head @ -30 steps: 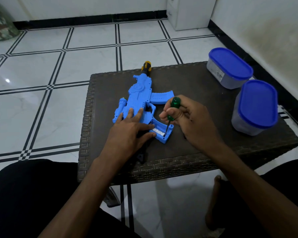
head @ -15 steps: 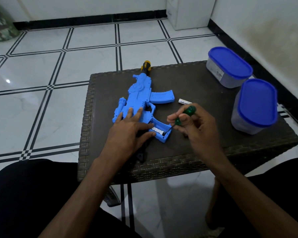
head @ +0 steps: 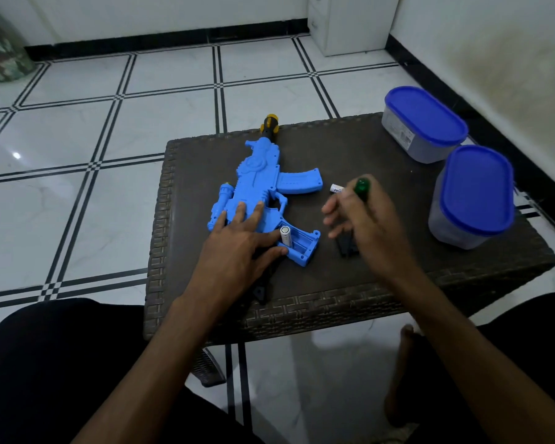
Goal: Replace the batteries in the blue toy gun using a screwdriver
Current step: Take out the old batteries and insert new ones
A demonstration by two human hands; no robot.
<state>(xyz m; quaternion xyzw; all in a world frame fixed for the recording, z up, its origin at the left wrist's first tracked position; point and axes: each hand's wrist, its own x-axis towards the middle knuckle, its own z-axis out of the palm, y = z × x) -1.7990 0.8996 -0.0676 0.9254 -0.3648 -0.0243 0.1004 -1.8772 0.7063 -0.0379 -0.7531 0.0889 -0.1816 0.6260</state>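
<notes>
The blue toy gun (head: 263,190) lies flat on the dark wicker table (head: 350,283), muzzle pointing away. Its battery compartment (head: 302,245) in the stock is open, and one white battery (head: 285,236) stands tilted up out of it. My left hand (head: 241,241) presses flat on the gun beside the compartment. My right hand (head: 362,219) hovers to the right of the gun and holds the green-handled screwdriver (head: 362,188), with the fingers partly spread. A second white battery (head: 337,188) lies on the table behind that hand. A small black cover piece (head: 346,246) lies under it.
Two clear containers with blue lids stand at the table's right side, one at the back (head: 425,123) and a taller one nearer (head: 474,197). A white cabinet (head: 350,24) stands on the tiled floor by the wall. My knees flank the table's near edge.
My right hand has lifted the screwdriver out of the battery compartment and moved right. One battery now sticks up from the compartment, and the black cover has come into view.
</notes>
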